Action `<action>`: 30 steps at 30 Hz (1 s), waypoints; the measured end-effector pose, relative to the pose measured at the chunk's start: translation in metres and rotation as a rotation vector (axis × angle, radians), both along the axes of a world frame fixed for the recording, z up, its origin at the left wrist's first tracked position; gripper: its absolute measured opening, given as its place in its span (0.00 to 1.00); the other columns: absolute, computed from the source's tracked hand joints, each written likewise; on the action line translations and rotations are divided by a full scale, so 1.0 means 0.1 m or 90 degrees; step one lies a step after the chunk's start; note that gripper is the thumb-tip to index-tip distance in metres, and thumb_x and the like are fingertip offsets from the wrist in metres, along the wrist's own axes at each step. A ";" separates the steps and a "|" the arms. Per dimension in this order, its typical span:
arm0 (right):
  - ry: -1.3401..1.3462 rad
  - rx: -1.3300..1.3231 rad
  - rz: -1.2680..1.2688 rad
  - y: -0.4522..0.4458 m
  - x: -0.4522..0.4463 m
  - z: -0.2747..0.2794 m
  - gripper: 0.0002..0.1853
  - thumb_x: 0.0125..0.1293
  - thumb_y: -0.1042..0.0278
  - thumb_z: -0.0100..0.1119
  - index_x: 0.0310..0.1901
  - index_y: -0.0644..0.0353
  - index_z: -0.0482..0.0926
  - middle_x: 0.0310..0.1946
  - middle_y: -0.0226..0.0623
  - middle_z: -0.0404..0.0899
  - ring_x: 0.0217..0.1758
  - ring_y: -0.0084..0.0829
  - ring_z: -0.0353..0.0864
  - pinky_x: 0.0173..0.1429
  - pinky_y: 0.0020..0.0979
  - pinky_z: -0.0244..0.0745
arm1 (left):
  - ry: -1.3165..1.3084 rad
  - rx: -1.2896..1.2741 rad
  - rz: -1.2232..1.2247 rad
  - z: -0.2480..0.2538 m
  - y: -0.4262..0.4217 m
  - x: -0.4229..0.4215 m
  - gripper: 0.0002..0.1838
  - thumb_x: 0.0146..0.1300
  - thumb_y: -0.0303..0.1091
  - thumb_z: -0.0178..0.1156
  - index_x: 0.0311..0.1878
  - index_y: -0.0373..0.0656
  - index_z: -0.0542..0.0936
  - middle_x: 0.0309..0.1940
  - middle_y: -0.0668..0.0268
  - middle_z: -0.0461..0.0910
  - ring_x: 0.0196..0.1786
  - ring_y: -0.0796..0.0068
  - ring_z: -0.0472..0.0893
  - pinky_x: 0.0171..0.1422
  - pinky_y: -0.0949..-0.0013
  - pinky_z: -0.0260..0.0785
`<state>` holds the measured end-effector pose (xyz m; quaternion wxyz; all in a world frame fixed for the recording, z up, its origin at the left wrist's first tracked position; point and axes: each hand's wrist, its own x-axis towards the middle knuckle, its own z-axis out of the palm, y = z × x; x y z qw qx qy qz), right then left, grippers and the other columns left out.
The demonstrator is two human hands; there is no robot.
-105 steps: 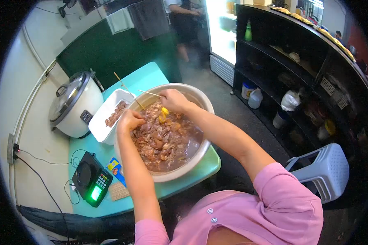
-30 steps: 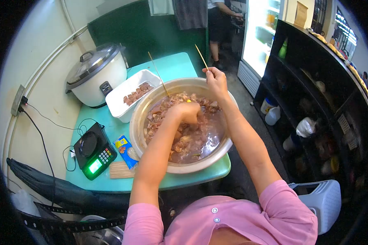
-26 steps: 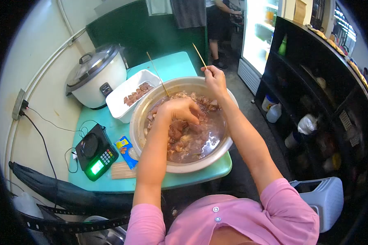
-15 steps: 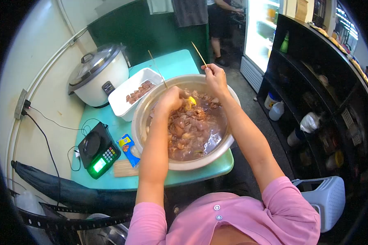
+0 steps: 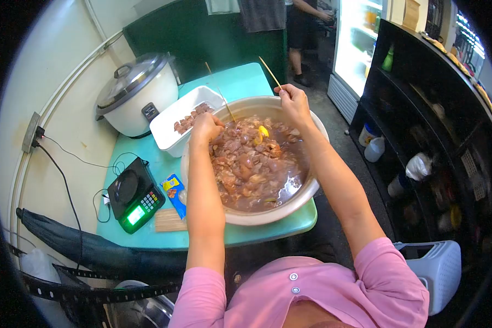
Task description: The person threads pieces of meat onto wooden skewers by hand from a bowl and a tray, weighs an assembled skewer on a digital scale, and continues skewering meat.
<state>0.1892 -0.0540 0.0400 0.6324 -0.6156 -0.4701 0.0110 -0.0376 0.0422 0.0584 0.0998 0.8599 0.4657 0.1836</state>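
Observation:
A large pale basin (image 5: pixel 313 191) holds cut raw meat (image 5: pixel 246 169) in murky liquid, with a yellow citrus piece (image 5: pixel 264 131) on top. Over its far right rim, my right hand (image 5: pixel 294 105) pinches a thin wooden skewer (image 5: pixel 269 72) that points up and away. My left hand (image 5: pixel 206 127) is at the basin's left inner rim, fingers curled together; what they hold, if anything, is hidden. Beside it a second skewer (image 5: pixel 220 89) leans over the far rim, its lower end in the meat. A white tub (image 5: pixel 164 127) with small meat pieces stands behind my left hand.
On the turquoise table (image 5: pixel 246 79) are a rice cooker (image 5: pixel 131 98), a digital scale (image 5: pixel 132 194), a blue packet (image 5: pixel 174 194) and a bundle of skewers (image 5: pixel 170 220). Black shelves (image 5: pixel 410 104) stand right, near a lit fridge (image 5: pixel 358 49). Another person's leg (image 5: pixel 296 60) shows behind.
My left hand has moved left from over the meat to the basin's left rim. My right hand stays near the far rim with its skewer. The view has shifted slightly.

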 end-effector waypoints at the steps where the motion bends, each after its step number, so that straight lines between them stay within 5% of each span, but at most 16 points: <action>1: 0.005 -0.024 0.003 -0.02 0.00 0.02 0.12 0.61 0.69 0.49 0.37 0.64 0.81 0.28 0.50 0.80 0.33 0.42 0.81 0.42 0.37 0.73 | 0.000 0.000 0.003 -0.03 0.04 -0.01 0.07 0.42 0.32 0.65 0.29 0.48 0.86 0.31 0.55 0.82 0.37 0.59 0.82 0.48 0.64 0.73; 7: -0.006 -0.040 -0.006 0.00 0.00 0.00 0.12 0.60 0.68 0.49 0.38 0.64 0.81 0.28 0.50 0.80 0.33 0.41 0.81 0.43 0.36 0.73 | 0.114 -0.133 0.007 -0.52 0.50 -0.05 0.10 0.43 0.40 0.67 0.30 0.47 0.86 0.30 0.60 0.84 0.36 0.66 0.83 0.48 0.57 0.70; 10: 0.001 -0.059 0.005 0.00 -0.01 0.01 0.12 0.60 0.67 0.49 0.38 0.64 0.81 0.28 0.50 0.80 0.33 0.41 0.81 0.42 0.37 0.72 | 0.108 -0.018 -0.016 -0.55 0.53 -0.04 0.10 0.45 0.36 0.64 0.30 0.42 0.84 0.26 0.57 0.82 0.29 0.67 0.82 0.35 0.66 0.74; 15: 0.006 -0.078 0.005 -0.02 -0.03 0.01 0.12 0.60 0.67 0.49 0.38 0.64 0.81 0.27 0.50 0.80 0.33 0.41 0.81 0.42 0.37 0.72 | -0.081 -0.187 -0.018 -0.44 0.54 -0.02 0.09 0.50 0.29 0.62 0.34 0.36 0.82 0.23 0.60 0.81 0.21 0.72 0.80 0.27 0.70 0.74; 18: 0.011 -0.084 0.005 -0.01 -0.02 0.00 0.12 0.60 0.67 0.49 0.38 0.64 0.81 0.27 0.50 0.80 0.32 0.41 0.81 0.41 0.37 0.72 | -0.163 -0.337 0.016 -0.38 0.51 0.02 0.09 0.50 0.32 0.65 0.35 0.40 0.82 0.28 0.57 0.83 0.28 0.69 0.82 0.35 0.69 0.74; 22: -0.006 -0.087 0.010 0.00 -0.02 0.00 0.12 0.61 0.68 0.49 0.37 0.64 0.81 0.29 0.51 0.80 0.35 0.43 0.81 0.44 0.37 0.73 | -0.202 -0.304 -0.001 -0.32 0.39 0.05 0.06 0.52 0.31 0.64 0.32 0.41 0.83 0.27 0.61 0.82 0.25 0.74 0.79 0.32 0.71 0.73; 25: -0.022 -0.080 0.009 -0.01 -0.03 0.00 0.12 0.61 0.68 0.48 0.37 0.64 0.81 0.31 0.51 0.80 0.37 0.44 0.81 0.45 0.37 0.73 | -0.217 -0.282 -0.152 -0.29 0.33 0.12 0.09 0.57 0.33 0.62 0.38 0.38 0.81 0.30 0.65 0.81 0.29 0.78 0.79 0.28 0.72 0.74; 30: -0.028 -0.084 0.007 -0.05 -0.06 0.02 0.13 0.61 0.68 0.48 0.37 0.65 0.80 0.32 0.51 0.80 0.37 0.44 0.81 0.46 0.38 0.73 | -0.043 -0.492 -0.259 -0.32 0.33 0.23 0.12 0.58 0.35 0.63 0.42 0.37 0.81 0.35 0.65 0.82 0.31 0.78 0.79 0.34 0.72 0.76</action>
